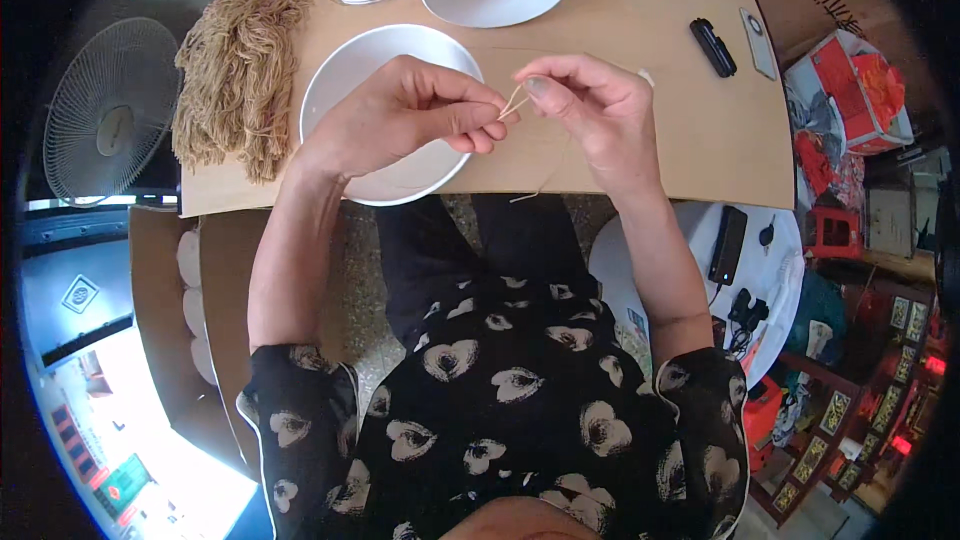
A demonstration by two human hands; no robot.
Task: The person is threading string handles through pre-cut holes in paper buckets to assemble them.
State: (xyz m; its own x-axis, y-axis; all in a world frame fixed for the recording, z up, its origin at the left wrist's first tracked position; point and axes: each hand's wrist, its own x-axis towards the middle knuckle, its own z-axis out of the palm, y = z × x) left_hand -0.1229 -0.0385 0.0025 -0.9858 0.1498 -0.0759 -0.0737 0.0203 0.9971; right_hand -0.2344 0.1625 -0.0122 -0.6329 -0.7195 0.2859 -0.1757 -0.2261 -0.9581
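Tan twine (240, 80) lies heaped along the left edge of the surface (700, 145). Next, a white tub (345, 75) reaches the near edge. Partly over it, the left hand (400, 118) pinches a thin, pale string (514, 100) (bent into a small loop); the right hand (600, 110) pinches it too. A black object (712, 47) lies near the right edge.

Twine bundle (240, 80) lies left of bowl (350, 65) on table (700, 145)
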